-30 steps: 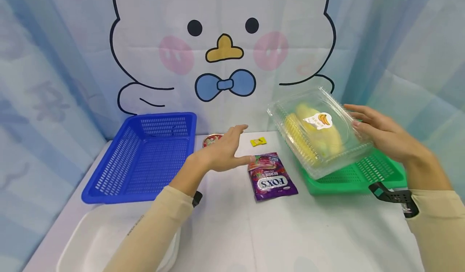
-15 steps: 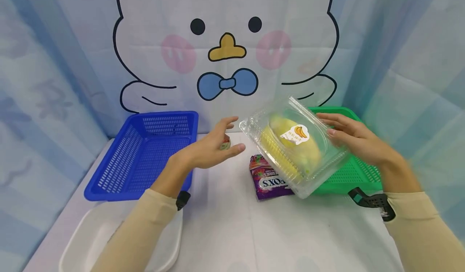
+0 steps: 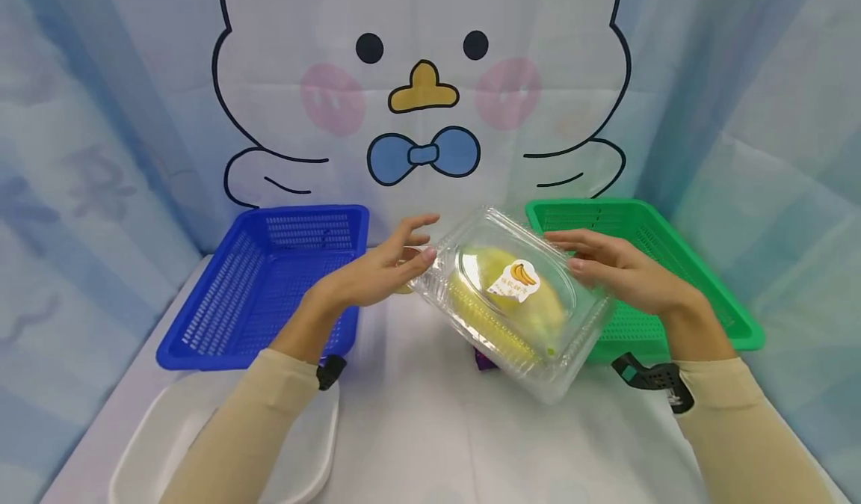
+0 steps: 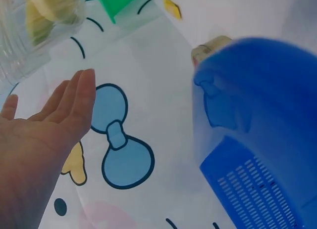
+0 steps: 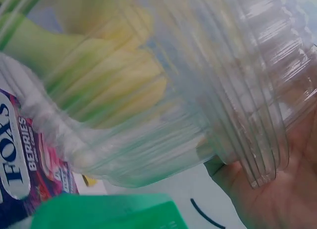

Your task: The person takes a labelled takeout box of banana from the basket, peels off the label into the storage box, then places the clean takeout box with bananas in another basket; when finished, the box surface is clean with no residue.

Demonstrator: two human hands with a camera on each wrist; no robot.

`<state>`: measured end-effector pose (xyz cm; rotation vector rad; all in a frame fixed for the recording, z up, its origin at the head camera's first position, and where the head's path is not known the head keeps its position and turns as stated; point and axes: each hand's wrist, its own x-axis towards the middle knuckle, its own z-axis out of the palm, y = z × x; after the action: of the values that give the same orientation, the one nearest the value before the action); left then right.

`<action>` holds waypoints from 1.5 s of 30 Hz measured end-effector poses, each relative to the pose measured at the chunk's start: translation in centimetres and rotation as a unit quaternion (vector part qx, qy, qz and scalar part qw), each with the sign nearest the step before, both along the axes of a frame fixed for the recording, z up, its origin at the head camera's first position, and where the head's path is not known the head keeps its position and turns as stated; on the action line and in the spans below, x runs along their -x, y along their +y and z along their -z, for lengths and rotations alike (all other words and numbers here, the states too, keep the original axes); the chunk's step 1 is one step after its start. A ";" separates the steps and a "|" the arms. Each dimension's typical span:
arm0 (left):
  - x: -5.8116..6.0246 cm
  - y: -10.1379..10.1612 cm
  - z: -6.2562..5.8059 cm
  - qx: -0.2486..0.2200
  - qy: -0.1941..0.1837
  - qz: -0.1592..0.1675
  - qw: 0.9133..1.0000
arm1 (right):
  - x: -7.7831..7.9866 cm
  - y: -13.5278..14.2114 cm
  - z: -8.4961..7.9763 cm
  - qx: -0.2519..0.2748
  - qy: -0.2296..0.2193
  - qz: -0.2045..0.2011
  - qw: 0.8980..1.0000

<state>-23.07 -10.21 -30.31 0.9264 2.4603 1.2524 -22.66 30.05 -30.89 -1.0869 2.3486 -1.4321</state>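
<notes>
Bananas in the head view are lying inside a tilted clear plastic clamshell above the tabletop, near a green basket. The right hand is gripping its right side; the left hand is hovering by its left corner, contact unclear. In the left wrist view, the left hand is showing relaxed, grasping nothing. In the right wrist view, a FOX'S Berries bag is lying beyond the clamshell.

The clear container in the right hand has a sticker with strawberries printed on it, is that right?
Not strawberries: the head view shows that the sticker on the clear container in the right hand has bananas printed on it.
</notes>
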 end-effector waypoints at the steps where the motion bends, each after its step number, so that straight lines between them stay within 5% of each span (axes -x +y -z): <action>1: 0.0 0.0 0.0 -0.001 -0.003 0.005 1.000 | 0.1 -0.2 0.2 0.003 -0.004 -0.008 1.000; 10: -0.8 -1.5 0.4 0.008 -0.017 0.031 0.999 | 0.7 -2.3 1.3 0.001 -0.039 -0.053 0.998; 19: -1.5 -2.8 1.1 0.034 0.005 0.035 0.999 | 1.1 -3.9 1.7 -0.008 -0.054 -0.061 0.997; 30: -2.5 -4.1 2.0 0.010 0.000 0.046 0.999 | 1.7 -5.7 1.7 -0.025 -0.062 -0.071 0.995; 45: -4.5 -5.1 3.0 0.017 0.074 -0.018 0.997 | 1.9 -7.1 2.9 0.008 -0.088 -0.025 0.996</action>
<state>-18.60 -15.31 -33.34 1.0025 2.6138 1.1882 -24.57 22.90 -33.82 -0.9735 2.1764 -1.4669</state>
